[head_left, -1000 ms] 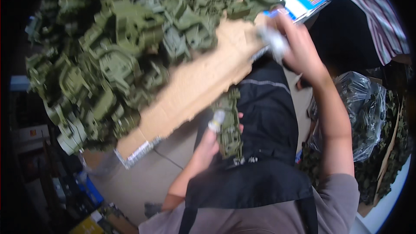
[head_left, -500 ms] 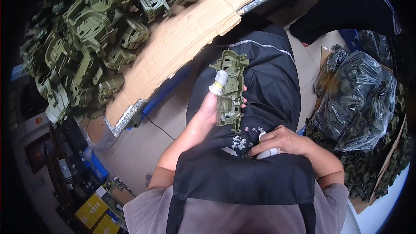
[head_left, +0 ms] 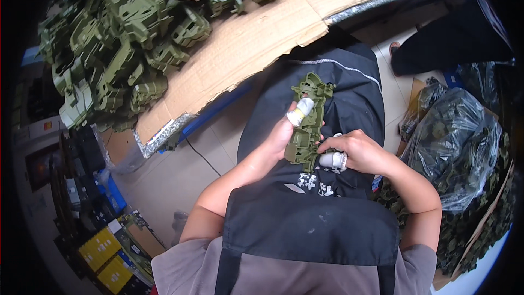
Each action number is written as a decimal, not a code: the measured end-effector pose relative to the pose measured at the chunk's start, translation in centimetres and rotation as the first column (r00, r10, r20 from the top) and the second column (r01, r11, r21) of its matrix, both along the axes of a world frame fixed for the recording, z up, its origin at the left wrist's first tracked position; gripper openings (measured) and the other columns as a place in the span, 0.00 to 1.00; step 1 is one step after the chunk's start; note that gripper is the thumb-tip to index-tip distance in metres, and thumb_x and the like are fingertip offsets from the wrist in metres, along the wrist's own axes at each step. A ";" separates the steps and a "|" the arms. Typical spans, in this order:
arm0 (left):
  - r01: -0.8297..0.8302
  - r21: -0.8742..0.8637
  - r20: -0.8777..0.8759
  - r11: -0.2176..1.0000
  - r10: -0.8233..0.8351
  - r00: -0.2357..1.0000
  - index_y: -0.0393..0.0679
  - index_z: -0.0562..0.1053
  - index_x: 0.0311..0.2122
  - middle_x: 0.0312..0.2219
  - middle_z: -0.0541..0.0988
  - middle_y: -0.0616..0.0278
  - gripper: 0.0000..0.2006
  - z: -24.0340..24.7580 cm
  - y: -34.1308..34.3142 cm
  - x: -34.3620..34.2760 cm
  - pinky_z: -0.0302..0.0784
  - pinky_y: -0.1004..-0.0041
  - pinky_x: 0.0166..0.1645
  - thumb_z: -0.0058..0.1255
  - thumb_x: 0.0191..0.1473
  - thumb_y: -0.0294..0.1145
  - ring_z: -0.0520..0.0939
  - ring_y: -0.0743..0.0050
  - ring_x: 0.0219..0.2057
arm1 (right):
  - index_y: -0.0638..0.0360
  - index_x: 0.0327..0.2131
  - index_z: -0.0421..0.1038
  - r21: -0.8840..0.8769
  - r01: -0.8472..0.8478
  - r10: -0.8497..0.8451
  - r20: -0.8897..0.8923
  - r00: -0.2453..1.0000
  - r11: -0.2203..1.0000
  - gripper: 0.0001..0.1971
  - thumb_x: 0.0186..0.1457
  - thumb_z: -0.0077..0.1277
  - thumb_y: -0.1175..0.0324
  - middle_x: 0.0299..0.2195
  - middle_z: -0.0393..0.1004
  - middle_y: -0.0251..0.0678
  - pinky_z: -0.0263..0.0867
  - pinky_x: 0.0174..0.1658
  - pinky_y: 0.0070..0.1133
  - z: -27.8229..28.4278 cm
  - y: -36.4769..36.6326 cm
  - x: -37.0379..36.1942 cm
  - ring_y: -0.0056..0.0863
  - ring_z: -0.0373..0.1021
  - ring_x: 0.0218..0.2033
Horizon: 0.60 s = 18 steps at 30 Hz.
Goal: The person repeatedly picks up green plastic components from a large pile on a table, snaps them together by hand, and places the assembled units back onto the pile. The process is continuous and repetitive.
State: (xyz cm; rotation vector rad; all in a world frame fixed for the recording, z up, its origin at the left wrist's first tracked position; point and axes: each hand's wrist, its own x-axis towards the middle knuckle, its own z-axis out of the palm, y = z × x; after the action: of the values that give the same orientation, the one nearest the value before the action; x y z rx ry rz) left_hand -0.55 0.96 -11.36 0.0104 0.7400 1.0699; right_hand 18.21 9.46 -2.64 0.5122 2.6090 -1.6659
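My left hand [head_left: 285, 132] is wrapped round an olive-green moulded plastic vehicle body part [head_left: 303, 152], held upright above my lap. Its thumb, bound in white wrapping with a yellowish band, presses on the face of the part. At the part's lower right edge is my right hand [head_left: 357, 150], its index finger and white-wrapped thumb drawn together. Whatever sits between those fingertips is too small to make out. Just below, several small white branching pieces [head_left: 307, 181] lie on the black apron [head_left: 311, 221], beside a pale flat sliver [head_left: 295, 188].
A heap of similar green parts [head_left: 131, 16] covers the cardboard-topped table [head_left: 234, 60] at upper left. To my right, a clear plastic bag [head_left: 456, 142] rests on many small dark green pieces [head_left: 475, 229]. Another person's dark-clothed leg [head_left: 442, 49] is at upper right.
My right hand has risen from the lap to the lower edge of the green part. The left hand has turned the part a little and shifted it right and down in view.
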 end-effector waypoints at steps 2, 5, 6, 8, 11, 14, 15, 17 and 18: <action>-0.027 -0.011 -0.065 1.000 0.026 0.998 0.48 0.57 0.55 0.38 0.74 0.53 0.21 0.5 0.4 0.3 0.79 0.65 0.35 0.35 0.60 0.46 0.79 0.62 0.33 | 0.62 0.35 0.72 0.050 -0.067 0.065 0.045 0.997 0.996 0.13 0.41 0.55 0.76 0.31 0.75 0.45 0.68 0.37 0.29 0.4 0.6 -0.6 0.42 0.72 0.34; -0.030 -0.033 0.023 0.999 0.031 0.999 0.48 0.57 0.54 0.38 0.73 0.55 0.19 0.6 0.5 0.1 0.79 0.67 0.37 0.37 0.60 0.42 0.79 0.65 0.36 | 0.62 0.33 0.71 0.075 -0.106 0.099 0.093 0.991 0.991 0.15 0.35 0.50 0.81 0.26 0.74 0.47 0.68 0.35 0.31 0.4 1.1 -1.4 0.42 0.72 0.30; -0.022 -0.052 0.046 0.998 0.025 0.999 0.48 0.57 0.54 0.38 0.73 0.55 0.19 0.7 0.3 0.1 0.79 0.67 0.37 0.36 0.60 0.42 0.78 0.66 0.36 | 0.62 0.32 0.71 0.080 -0.112 0.103 0.102 0.989 0.991 0.15 0.34 0.49 0.81 0.23 0.74 0.48 0.68 0.34 0.32 0.3 1.0 -1.6 0.43 0.72 0.28; -0.025 -0.051 0.021 0.998 0.027 0.999 0.48 0.58 0.53 0.37 0.74 0.57 0.18 0.5 0.2 0.2 0.79 0.69 0.37 0.36 0.61 0.42 0.78 0.67 0.36 | 0.63 0.32 0.70 0.065 -0.112 0.105 0.106 0.989 0.992 0.16 0.32 0.46 0.83 0.22 0.73 0.49 0.67 0.35 0.33 0.3 0.8 -2.1 0.44 0.72 0.28; -0.044 -0.065 -0.009 0.997 0.043 0.999 0.48 0.58 0.52 0.34 0.74 0.59 0.17 0.1 0.1 0.4 0.79 0.71 0.34 0.36 0.60 0.41 0.79 0.70 0.33 | 0.64 0.31 0.70 0.023 -0.115 0.112 0.098 0.989 0.993 0.15 0.32 0.46 0.83 0.23 0.73 0.49 0.67 0.35 0.34 -0.2 0.7 -2.3 0.45 0.72 0.29; -0.027 -0.087 -0.102 0.996 0.018 0.995 0.42 0.65 0.49 0.37 0.75 0.55 0.21 -0.2 -0.1 0.7 0.78 0.72 0.37 0.34 0.60 0.48 0.79 0.69 0.35 | 0.64 0.31 0.70 0.036 -0.105 0.102 0.091 0.991 0.994 0.15 0.33 0.46 0.83 0.23 0.73 0.49 0.67 0.35 0.34 -0.5 0.3 -2.1 0.44 0.72 0.29; -0.042 -0.096 -0.131 0.995 0.029 0.991 0.42 0.65 0.49 0.37 0.75 0.55 0.21 -0.1 -0.1 0.9 0.78 0.72 0.37 0.34 0.60 0.47 0.79 0.69 0.35 | 0.64 0.31 0.69 0.024 -0.104 0.101 0.101 0.990 0.994 0.15 0.33 0.46 0.84 0.24 0.73 0.48 0.66 0.35 0.34 -0.7 0.2 -2.0 0.44 0.71 0.30; -0.072 -0.113 -0.189 0.991 0.050 0.981 0.44 0.65 0.50 0.36 0.75 0.57 0.20 0.5 0.1 1.1 0.78 0.72 0.37 0.33 0.61 0.47 0.79 0.70 0.34 | 0.64 0.31 0.68 -0.002 -0.101 0.100 0.120 0.988 0.995 0.14 0.35 0.46 0.84 0.27 0.74 0.46 0.66 0.35 0.33 -1.0 0.2 -1.9 0.45 0.71 0.32; -0.075 -0.119 -0.140 0.990 0.058 0.989 0.47 0.62 0.50 0.35 0.74 0.58 0.18 0.4 0.1 1.0 0.78 0.72 0.34 0.35 0.60 0.44 0.78 0.71 0.32 | 0.64 0.31 0.68 -0.010 -0.082 0.083 0.120 0.989 0.997 0.14 0.34 0.46 0.84 0.27 0.74 0.46 0.66 0.35 0.33 -1.2 0.0 -1.9 0.45 0.71 0.32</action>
State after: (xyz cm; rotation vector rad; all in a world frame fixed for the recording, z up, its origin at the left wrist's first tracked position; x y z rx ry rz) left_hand 0.49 1.06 -11.01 -0.0485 0.9347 1.0928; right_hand 16.35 9.46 -3.87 0.4811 2.5049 -1.5650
